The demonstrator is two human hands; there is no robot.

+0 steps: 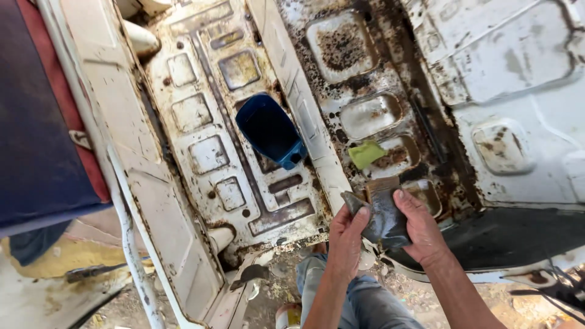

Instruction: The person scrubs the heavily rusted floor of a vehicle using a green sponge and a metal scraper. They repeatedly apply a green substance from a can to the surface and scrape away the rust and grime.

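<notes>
Both of my hands hold a dark grey sheet of sandpaper (385,214) just over the lower edge of a rusty white metal floor panel (512,73). My left hand (347,234) grips the sheet's left corner with thumb on top. My right hand (420,228) clasps its right side, fingers curled round it. A brown strip shows at the sheet's upper end. A small yellow-green pad (366,153) lies on the rusted panel a little above my hands.
A cut-open blue plastic container (270,130) rests on the stamped panel left of a raised white rib (304,109). A white tube frame (128,225) and a blue and red cushion (36,122) are at left. My jeans-clad legs and gravel ground are below.
</notes>
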